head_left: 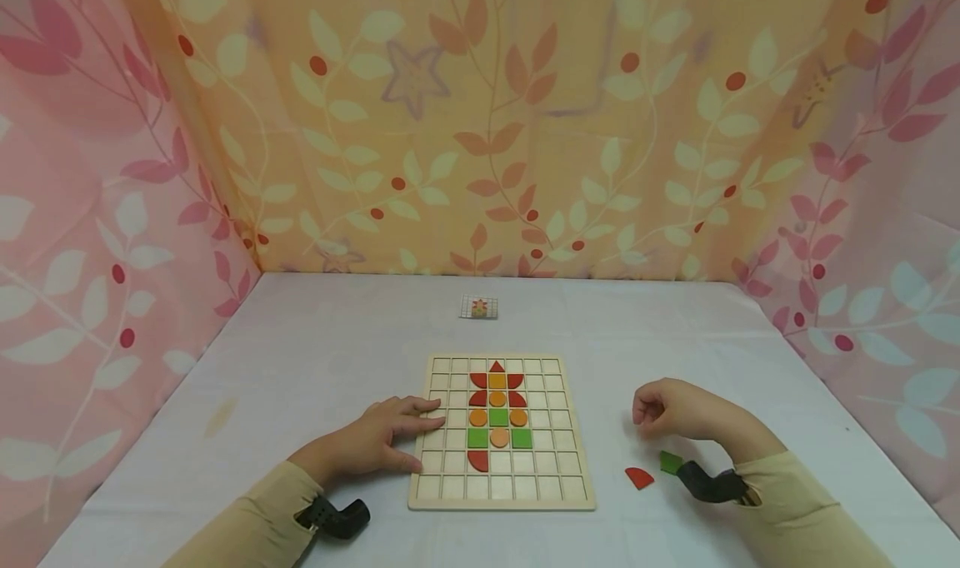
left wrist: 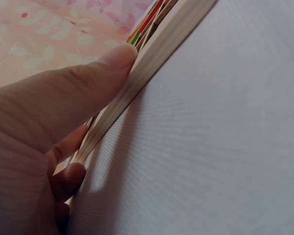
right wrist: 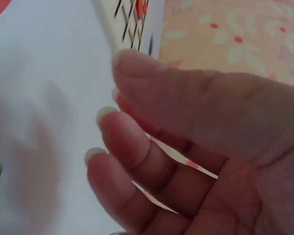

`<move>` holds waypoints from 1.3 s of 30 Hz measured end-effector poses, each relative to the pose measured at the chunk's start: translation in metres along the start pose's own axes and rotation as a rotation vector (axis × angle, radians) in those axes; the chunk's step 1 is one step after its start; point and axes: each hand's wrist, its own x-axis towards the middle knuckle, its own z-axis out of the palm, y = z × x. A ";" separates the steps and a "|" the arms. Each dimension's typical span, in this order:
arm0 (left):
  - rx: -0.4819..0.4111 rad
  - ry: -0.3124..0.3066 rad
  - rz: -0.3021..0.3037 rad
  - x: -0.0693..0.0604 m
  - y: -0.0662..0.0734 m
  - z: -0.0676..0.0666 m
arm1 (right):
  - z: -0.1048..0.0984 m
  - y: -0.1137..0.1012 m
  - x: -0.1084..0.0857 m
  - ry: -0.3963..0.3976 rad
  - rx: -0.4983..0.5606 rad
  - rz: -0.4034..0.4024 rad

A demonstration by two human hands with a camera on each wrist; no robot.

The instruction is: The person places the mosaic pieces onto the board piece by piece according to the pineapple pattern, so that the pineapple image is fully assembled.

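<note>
A wooden grid board [head_left: 558,488] lies on the table, with red, orange, yellow and green pieces set in its middle columns. At the bottom of the pattern sits a red quarter-circle piece [head_left: 478,460], below a green square [head_left: 477,438]. My left hand [head_left: 378,436] rests on the board's left edge, fingers spread and fairly straight, the thumb [left wrist: 118,56] touching its rim. To the right of the board, my right hand [head_left: 678,414] hovers with loosely curled fingers and nothing visible in them. Nearest it on the table are a loose green piece [head_left: 671,462] and a red quarter-circle [head_left: 639,477].
A small card [head_left: 478,307] printed with a gridded picture lies behind the board. White cloth [head_left: 337,326] covers the table. Patterned curtains [head_left: 480,118] stand at the back and both sides. Black wrist devices [head_left: 341,518] are strapped at both sleeves.
</note>
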 end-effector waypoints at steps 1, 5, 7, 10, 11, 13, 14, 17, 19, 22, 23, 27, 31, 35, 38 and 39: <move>-0.001 0.000 0.000 0.000 0.000 0.000 | 0.000 0.004 -0.003 -0.008 0.004 0.020; -0.004 -0.002 0.002 -0.001 0.001 0.000 | 0.002 0.019 -0.014 -0.041 0.004 0.053; -0.001 -0.001 0.004 -0.001 0.001 0.000 | 0.004 0.025 -0.019 -0.054 0.006 0.069; 0.006 0.001 0.009 -0.001 0.001 0.000 | 0.007 0.029 -0.023 -0.070 0.007 0.083; 0.009 0.002 0.009 -0.001 0.001 0.000 | 0.008 0.030 -0.024 -0.068 0.004 0.092; 0.012 0.002 0.008 0.000 0.001 0.000 | 0.010 0.029 -0.024 -0.061 -0.005 0.129; 0.014 0.002 0.006 0.000 0.000 0.000 | 0.011 0.029 -0.024 -0.055 -0.016 0.136; 0.014 0.004 0.005 0.000 -0.001 0.001 | 0.015 0.026 -0.023 -0.036 -0.051 0.186; 0.009 0.005 0.004 0.000 -0.001 0.001 | 0.016 0.024 -0.022 -0.032 -0.077 0.208; 0.007 0.004 0.003 -0.001 -0.001 0.001 | 0.018 0.023 -0.021 -0.039 -0.093 0.231; 0.006 0.004 0.003 -0.001 -0.001 0.001 | 0.017 0.022 -0.021 -0.043 -0.094 0.233; 0.006 0.002 0.000 0.000 0.000 0.001 | 0.015 0.019 -0.021 -0.062 -0.078 0.189; 0.004 0.001 0.001 0.000 0.000 0.000 | 0.009 0.014 -0.018 -0.064 -0.040 0.124; 0.008 0.006 0.012 -0.001 -0.001 0.000 | 0.004 0.007 -0.012 -0.047 0.021 0.130; 0.012 0.007 0.015 -0.001 -0.001 0.000 | 0.003 0.000 -0.006 -0.030 0.050 0.126; 0.013 0.006 0.013 -0.001 -0.001 0.001 | 0.002 -0.002 -0.003 -0.023 0.055 0.125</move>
